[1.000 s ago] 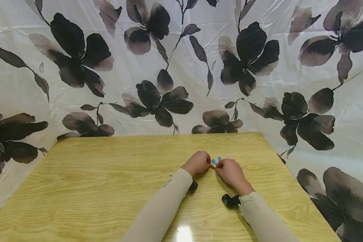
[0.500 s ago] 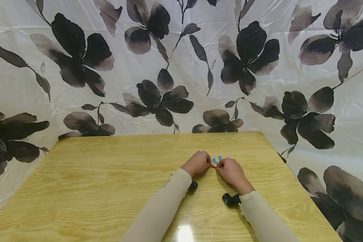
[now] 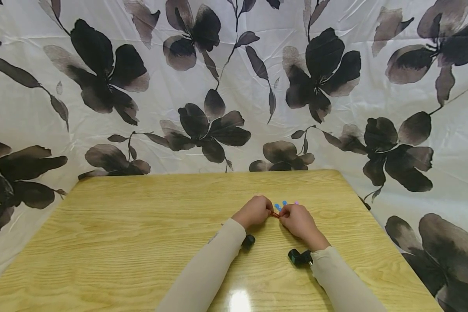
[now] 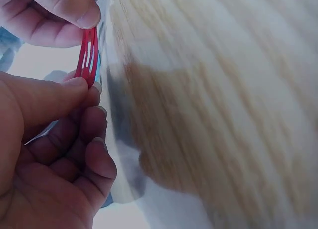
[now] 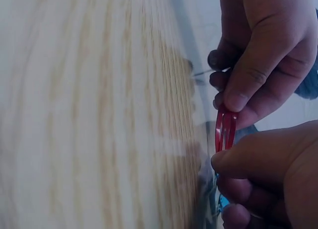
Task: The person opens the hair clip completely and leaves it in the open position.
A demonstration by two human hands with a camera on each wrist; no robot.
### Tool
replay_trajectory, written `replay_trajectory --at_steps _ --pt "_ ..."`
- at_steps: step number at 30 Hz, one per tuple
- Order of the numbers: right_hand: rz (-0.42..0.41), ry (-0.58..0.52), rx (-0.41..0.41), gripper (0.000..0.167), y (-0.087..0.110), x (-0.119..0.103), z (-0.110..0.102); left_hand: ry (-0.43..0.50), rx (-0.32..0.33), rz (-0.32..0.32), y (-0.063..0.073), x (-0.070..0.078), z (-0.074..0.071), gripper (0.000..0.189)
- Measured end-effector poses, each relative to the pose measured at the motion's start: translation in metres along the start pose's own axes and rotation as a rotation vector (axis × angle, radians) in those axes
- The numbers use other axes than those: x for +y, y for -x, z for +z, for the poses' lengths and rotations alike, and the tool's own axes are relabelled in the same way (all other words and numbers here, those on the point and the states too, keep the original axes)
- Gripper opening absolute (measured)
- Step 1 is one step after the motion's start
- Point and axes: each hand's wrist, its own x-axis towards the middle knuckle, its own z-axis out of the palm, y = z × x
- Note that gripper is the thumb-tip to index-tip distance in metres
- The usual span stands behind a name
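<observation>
A red snap hair clip [image 4: 85,50] with long slots is stretched between my two hands, over the right part of the table. My left hand [image 3: 256,210] pinches one end between thumb and forefinger; its other fingers curl loosely below, as the left wrist view shows. The opposite end is pinched by my right hand [image 3: 299,222], thumb on top. In the right wrist view, the middle of the hair clip [image 5: 227,120] shows between both thumbs. Just beyond the hands lie blue pieces with rounded ends [image 3: 277,206] and a pink one [image 3: 296,203], partly hidden by my right hand.
The wood-grain table [image 3: 140,242] reaches back to a hanging cloth [image 3: 234,86] with dark flowers. Black camera mounts sit at the left wrist [image 3: 248,241] and right wrist [image 3: 299,257], close over the table. A thin pointed tip shows beside the left sleeve [image 3: 206,264].
Both hands stay almost in place and keep pinching the red hair clip. A gap between its strips shows more in the head view now. The whole view has shifted slightly.
</observation>
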Motion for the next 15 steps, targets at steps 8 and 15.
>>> replay_trajectory --at_steps 8,15 --pt "-0.009 -0.083 -0.007 0.003 0.0 0.0004 0.0018 0.021 0.036 0.009 0.0044 -0.0014 -0.0043 0.017" --pt "-0.012 -0.184 0.005 0.006 0.0013 0.0019 0.0029 0.074 0.056 -0.005 0.0083 -0.0057 -0.0061 0.016"
